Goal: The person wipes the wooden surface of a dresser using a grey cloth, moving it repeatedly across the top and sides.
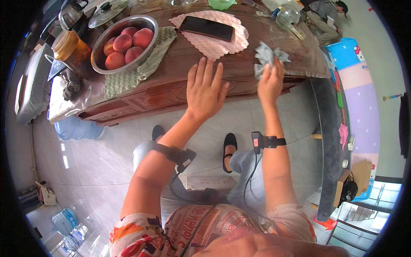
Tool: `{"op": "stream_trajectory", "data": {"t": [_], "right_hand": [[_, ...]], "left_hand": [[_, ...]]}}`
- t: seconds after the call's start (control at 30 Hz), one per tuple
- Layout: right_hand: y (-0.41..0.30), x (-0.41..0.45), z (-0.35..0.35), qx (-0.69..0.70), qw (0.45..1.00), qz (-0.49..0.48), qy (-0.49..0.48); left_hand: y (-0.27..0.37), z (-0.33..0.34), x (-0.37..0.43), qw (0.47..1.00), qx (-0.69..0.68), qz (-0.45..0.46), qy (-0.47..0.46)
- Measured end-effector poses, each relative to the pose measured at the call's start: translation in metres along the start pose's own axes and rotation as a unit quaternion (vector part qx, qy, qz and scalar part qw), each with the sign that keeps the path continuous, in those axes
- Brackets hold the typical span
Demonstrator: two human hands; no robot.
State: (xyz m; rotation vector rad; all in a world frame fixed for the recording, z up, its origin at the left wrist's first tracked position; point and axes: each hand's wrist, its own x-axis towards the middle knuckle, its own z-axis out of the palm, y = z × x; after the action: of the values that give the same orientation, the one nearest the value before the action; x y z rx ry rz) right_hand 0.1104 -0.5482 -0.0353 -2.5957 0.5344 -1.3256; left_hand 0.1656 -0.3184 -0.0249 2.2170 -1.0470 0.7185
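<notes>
My left hand (205, 90) lies palm down with spread fingers at the front edge of a dark wooden table (179, 61), with nothing in it. Its fingertips are by a pink and white checked cloth (221, 46), on which a black smartphone (206, 28) rests. To the right, my right hand (271, 78) grips a crumpled grey cloth (265, 55) on the tabletop near the front edge. On the left a steel bowl (151, 45) of several peaches (122, 43) stands partly on a green and white checked cloth (154, 62).
An amber jar (72, 48), a kettle (71, 16) and a glass lid (108, 13) stand at the left. Back right are a glass jar (288, 17) and a green dish (222, 3). A grey bench (330, 128) runs along the right; a person (326, 19) sits beyond.
</notes>
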Motion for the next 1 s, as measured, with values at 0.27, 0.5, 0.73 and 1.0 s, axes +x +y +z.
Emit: {"op": "stream_trajectory", "data": {"t": [0.27,0.5,0.73,1.0], "right_hand": [[-0.073,-0.014,-0.032,0.360,0.918,0.132,-0.097],[-0.076,-0.043,-0.037,0.629,0.643,0.401,-0.173],[-0.069,-0.037,-0.065,0.594,0.653,0.368,-0.291],[-0.045,-0.055,-0.055,0.532,0.702,0.384,-0.276]], "left_hand": [[-0.006,0.006,-0.006,0.999,-0.031,0.022,0.017],[0.038,0.020,-0.027,0.936,-0.347,0.010,-0.051],[0.049,0.029,-0.027,0.780,-0.566,-0.237,-0.123],[0.052,0.023,-0.026,0.557,-0.666,-0.442,-0.227]]}}
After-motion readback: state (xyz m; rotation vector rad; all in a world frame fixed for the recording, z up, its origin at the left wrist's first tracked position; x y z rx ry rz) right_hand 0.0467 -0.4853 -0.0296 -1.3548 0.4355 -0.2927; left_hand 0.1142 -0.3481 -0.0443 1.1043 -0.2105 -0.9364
